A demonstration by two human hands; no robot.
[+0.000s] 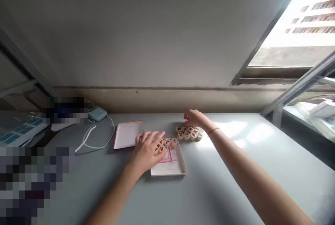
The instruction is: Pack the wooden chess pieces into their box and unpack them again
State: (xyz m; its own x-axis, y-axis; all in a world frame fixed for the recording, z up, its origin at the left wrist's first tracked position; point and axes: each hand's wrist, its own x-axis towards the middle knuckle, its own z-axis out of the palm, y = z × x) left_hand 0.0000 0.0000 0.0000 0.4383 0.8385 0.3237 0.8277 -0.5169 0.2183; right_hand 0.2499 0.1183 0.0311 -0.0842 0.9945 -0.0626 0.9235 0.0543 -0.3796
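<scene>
Several round wooden xiangqi pieces [167, 142] with red characters lie in the far part of a shallow white box [180, 166], which has pink lines on its bottom. My left hand [146, 150] rests over the left side of this box, fingers spread, and covers some of the pieces. To the right, more xiangqi pieces with dark characters [186, 135] stand grouped in stacks on the table. My right hand [194, 117] is at the back of these stacks with its fingers curled down. Its fingertips are mostly hidden, so anything between them cannot be seen.
The box's lid [129, 135] lies with its white inside up, left of the box. A light blue device [97, 113] with a white cable [104, 144] sits farther left. Behind the grey table [209, 190] rises a wall, with a window at right.
</scene>
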